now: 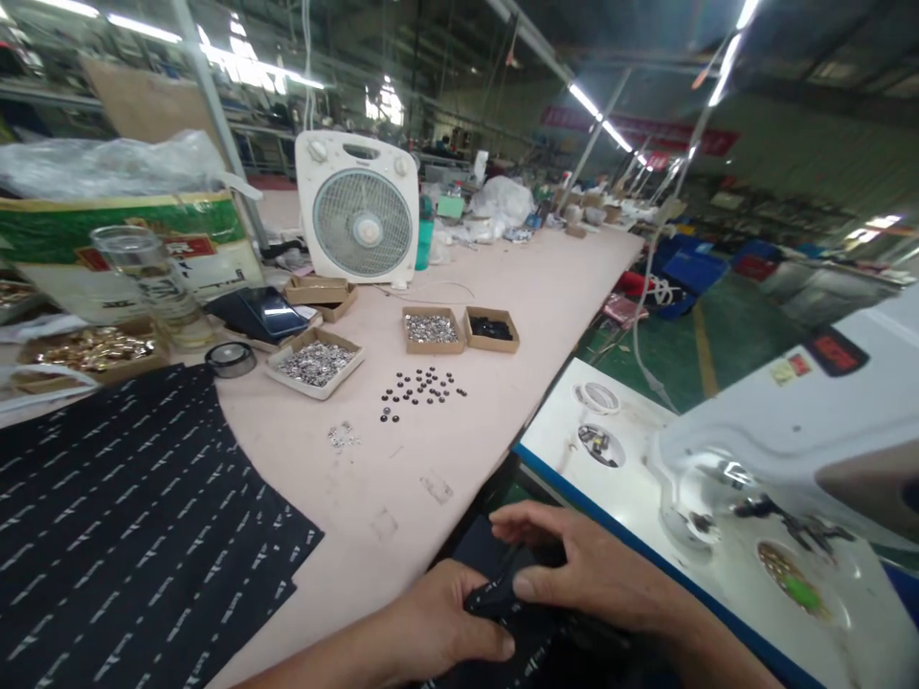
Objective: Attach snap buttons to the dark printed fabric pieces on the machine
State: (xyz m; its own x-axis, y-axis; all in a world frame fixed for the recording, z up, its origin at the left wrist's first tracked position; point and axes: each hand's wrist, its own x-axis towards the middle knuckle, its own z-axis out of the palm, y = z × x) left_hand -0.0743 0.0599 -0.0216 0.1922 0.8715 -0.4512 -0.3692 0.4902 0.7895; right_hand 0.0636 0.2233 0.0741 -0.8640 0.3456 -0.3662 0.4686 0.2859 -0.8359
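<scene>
Item, dark fabric piece [513,598]: lying at the near edge of the pink surface [402,478], in the gap between that surface and the white machine bed [646,488], directly under both hands. Left hand [437,632] is coming in from the lower left, thumb pressing down on the cloth's near fold, fingers curled shut around the edge. Right hand [574,565] is lying across the piece from the right, fingers [521,522] stretched leftward and nearly flat, thumb pinching the same fold against the left thumb. Both hands are touching the cloth; neither is nearer than the other. Fabric is running away from the body toward the far side of the gap, its full outline being hidden by the hands and the frame edge.

Adjacent stock: black printed fabric stack [122,517] lying well to the left; scattered dark studs [420,388] and cardboard trays of silver studs [316,362] sitting farther up the surface; white desk fan [359,211] standing behind them
</scene>
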